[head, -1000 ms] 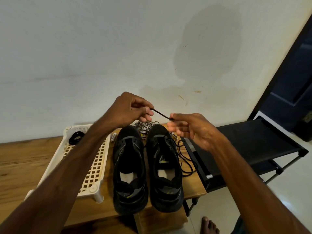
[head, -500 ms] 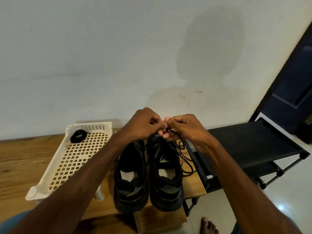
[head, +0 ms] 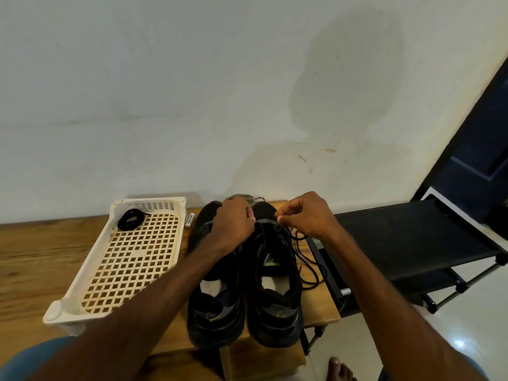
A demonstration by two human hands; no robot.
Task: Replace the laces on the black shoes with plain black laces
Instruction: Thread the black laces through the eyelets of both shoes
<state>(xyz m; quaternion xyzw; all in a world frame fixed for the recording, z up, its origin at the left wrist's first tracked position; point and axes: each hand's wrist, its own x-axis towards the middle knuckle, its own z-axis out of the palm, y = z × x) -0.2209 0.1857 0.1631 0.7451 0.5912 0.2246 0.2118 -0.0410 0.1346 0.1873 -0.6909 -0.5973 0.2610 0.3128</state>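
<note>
Black cord lace (head: pixel 298 239), pinched by right hand (head: pixel 305 215), left hand (head: pixel 233 224) curled with its hold unclear, just enters one black mesh trainer (head: pixel 275 284); other trainer (head: pixel 211 298) appears unlaced.

Stained white wall (head: pixel 192 78) behind wooden table (head: pixel 33 257), black rack (head: pixel 412 237), glossy floor (head: pixel 453 339).

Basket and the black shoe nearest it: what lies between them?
In the head view, a small white labelled tube lies on the table between the basket and that shoe.
</note>
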